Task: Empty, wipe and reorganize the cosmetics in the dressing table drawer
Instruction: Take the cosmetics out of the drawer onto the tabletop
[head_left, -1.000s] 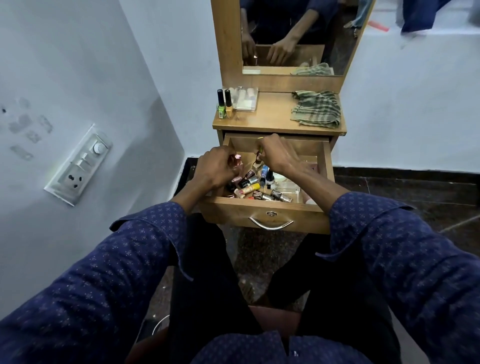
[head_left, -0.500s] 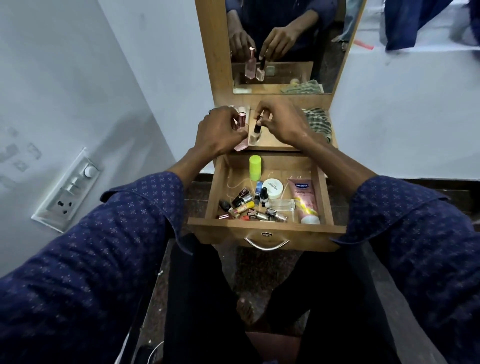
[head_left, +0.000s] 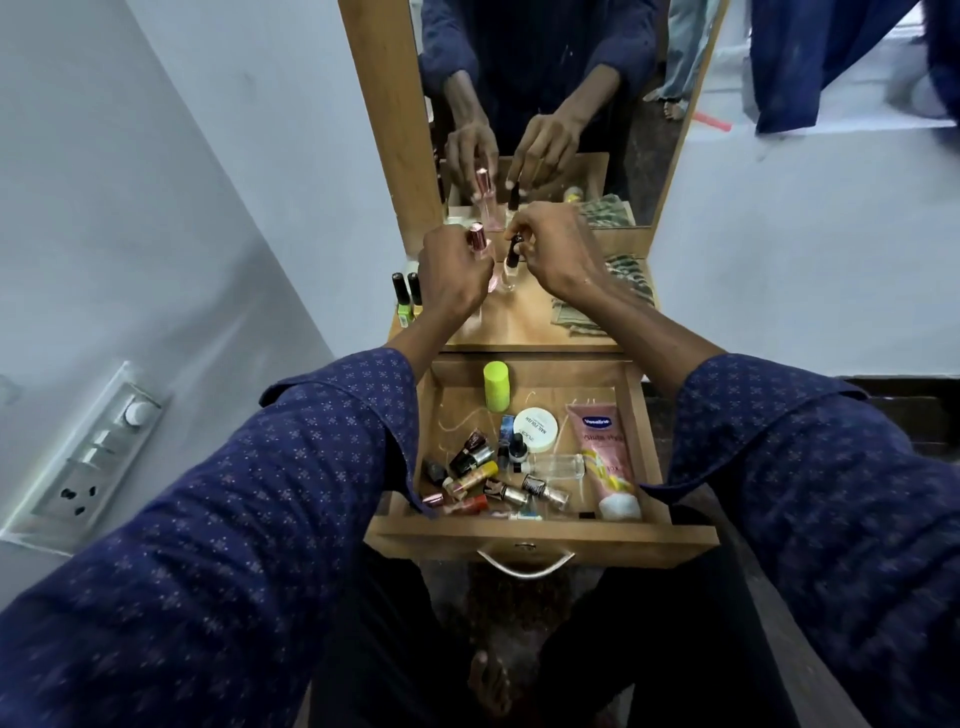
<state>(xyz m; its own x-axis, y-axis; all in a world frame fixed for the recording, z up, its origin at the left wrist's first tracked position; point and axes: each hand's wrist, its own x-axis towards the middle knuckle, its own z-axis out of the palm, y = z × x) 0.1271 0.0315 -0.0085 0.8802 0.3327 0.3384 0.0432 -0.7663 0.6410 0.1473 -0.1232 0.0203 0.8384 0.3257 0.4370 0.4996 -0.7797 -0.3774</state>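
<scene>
The wooden drawer (head_left: 540, 538) stands pulled open below the dressing table top (head_left: 524, 325). Inside lie several nail polish bottles (head_left: 475, 470), a lime-green tube (head_left: 496, 386), a white round jar (head_left: 535, 428), a clear bottle (head_left: 558, 466) and a pink Vaseline tube (head_left: 608, 462). Over the table top, my left hand (head_left: 453, 273) grips a pink-capped bottle (head_left: 479, 240). Beside it my right hand (head_left: 553, 249) pinches the black cap of a small clear bottle (head_left: 511, 262), whose base is at the table surface.
Two green nail polish bottles (head_left: 407, 300) stand at the table top's left edge. A folded green checked cloth (head_left: 618, 291) lies at its right. The mirror (head_left: 550, 104) rises behind. A wall with a switch panel (head_left: 88, 457) is close on the left.
Both hands lifted out of the drawer, each with a bottle, and moved up and forward over the table top; the bottles now sit lower, near the surface.
</scene>
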